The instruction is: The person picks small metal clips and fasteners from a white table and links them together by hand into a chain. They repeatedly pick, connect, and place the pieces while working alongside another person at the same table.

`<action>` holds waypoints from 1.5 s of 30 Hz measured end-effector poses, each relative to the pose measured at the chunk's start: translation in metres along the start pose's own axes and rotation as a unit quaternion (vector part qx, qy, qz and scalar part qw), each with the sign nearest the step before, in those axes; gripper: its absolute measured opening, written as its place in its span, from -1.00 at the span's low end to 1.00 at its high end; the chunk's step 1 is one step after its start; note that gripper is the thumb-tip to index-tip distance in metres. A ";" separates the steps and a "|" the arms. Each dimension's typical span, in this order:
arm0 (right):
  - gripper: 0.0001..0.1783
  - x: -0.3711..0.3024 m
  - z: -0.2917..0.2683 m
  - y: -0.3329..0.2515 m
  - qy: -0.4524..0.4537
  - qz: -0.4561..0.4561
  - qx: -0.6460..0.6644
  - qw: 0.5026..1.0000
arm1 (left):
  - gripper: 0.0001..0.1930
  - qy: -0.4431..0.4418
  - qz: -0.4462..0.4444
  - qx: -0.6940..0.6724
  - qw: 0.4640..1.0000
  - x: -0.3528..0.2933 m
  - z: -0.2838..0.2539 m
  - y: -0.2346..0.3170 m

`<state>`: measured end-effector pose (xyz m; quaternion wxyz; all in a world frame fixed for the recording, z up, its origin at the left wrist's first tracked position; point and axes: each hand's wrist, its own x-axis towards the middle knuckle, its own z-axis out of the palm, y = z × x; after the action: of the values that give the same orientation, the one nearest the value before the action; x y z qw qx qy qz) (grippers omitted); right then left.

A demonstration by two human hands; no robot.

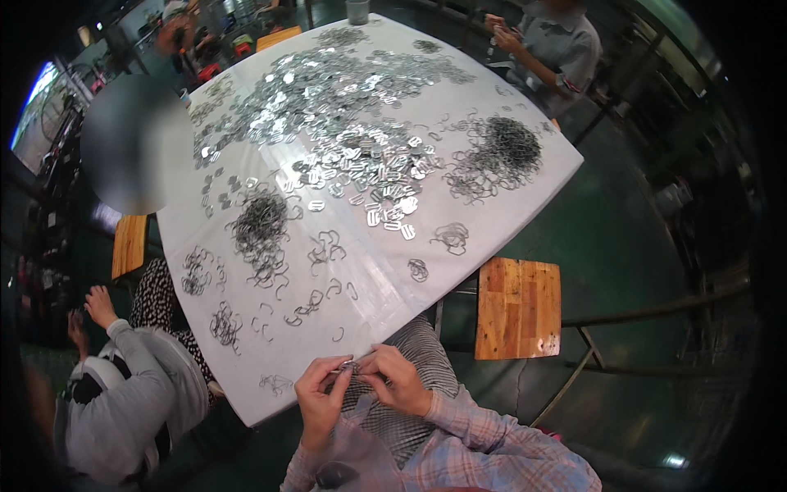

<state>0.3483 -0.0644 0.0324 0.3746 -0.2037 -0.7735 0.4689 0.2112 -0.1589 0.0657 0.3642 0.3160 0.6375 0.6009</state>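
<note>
In the head view, the left hand (pixel 320 398) and right hand (pixel 403 382) meet at the near edge of a white-covered table (pixel 492 221), above a striped cloth over the lap. The left thumb and forefinger are pinched on a small metal piece (pixel 350 366); the right thumb and forefinger close on its other side, nearly together. The fingers cover most of the piece, so its exact shape cannot be told.

Close by on the left lies a small cluster of thin wire pieces (pixel 276 384), with loose curved ones scattered beyond. Farther in stands a dark heap of wire pieces (pixel 261 223), and a second dark heap (pixel 514 145) sits toward the right edge. Between them, flat silvery metal pieces (pixel 377 168) spread across the middle to the far end, where a clear cup (pixel 357 11) stands. A strip of clear tape (pixel 367 266) runs over the cover.

To the right, a wooden stool (pixel 518 310) stands just beside the table; another stool (pixel 129 246) is on the left. A co-worker in grey (pixel 147 394) sits at the left side, and another person (pixel 561 51) is at the far right corner, both hands raised together. A blurred patch at upper left hides what is behind it.
</note>
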 end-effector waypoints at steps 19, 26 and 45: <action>-0.79 0.015 -0.025 0.026 -0.041 0.011 -0.017 0.999 | -0.75 0.044 0.160 0.121 0.979 -0.016 0.003 -0.003; -0.59 0.096 0.048 0.062 -0.176 -0.087 -0.119 0.973 | -0.73 0.054 0.132 0.094 0.985 -0.027 0.006 -0.011; -0.51 0.189 0.119 0.137 -0.160 -0.129 -0.279 0.938 | -0.77 0.060 0.171 0.067 0.981 -0.031 -0.008 -0.026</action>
<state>0.1313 0.0591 -0.0475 0.2315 -0.1214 -0.9424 0.2086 0.2218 -0.1918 0.0422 0.1952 0.4078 0.6336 0.6278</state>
